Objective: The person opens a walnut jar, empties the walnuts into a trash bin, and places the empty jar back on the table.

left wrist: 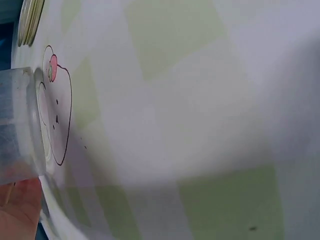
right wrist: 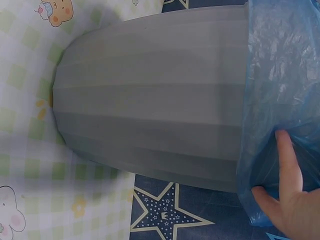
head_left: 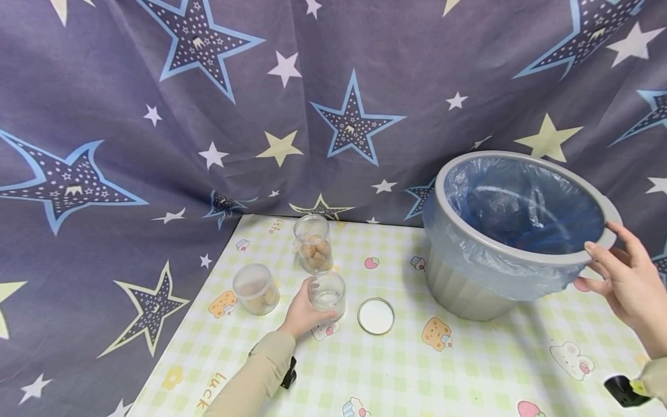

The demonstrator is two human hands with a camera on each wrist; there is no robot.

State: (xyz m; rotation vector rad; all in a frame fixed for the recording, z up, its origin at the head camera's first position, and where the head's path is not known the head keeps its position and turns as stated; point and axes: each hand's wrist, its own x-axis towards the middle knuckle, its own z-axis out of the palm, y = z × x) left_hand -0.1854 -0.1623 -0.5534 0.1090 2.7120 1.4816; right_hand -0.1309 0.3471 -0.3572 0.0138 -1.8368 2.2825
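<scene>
My left hand [head_left: 304, 313] grips a clear plastic jar [head_left: 327, 292] from its left side, low over the checked tablecloth; no contents show in it. In the left wrist view, part of the jar [left wrist: 17, 125] and a bit of the hand [left wrist: 20, 210] are at the left edge. On the right, my right hand [head_left: 627, 278] holds the rim of a grey trash bin [head_left: 458, 284], thumb on top. A blue plastic bag [head_left: 500, 197] lines the bin and folds over its outside. Two fingers press the bag's outer fold [right wrist: 272, 90] in the right wrist view.
A white round lid [head_left: 376, 316] with a gold-coloured edge lies right of the held jar. Behind it stands a clear jar [head_left: 314, 246] with brown rounded pieces; another jar [head_left: 256, 289] with similar pieces stands to the left. A star-patterned curtain [head_left: 260, 127] hangs behind the table.
</scene>
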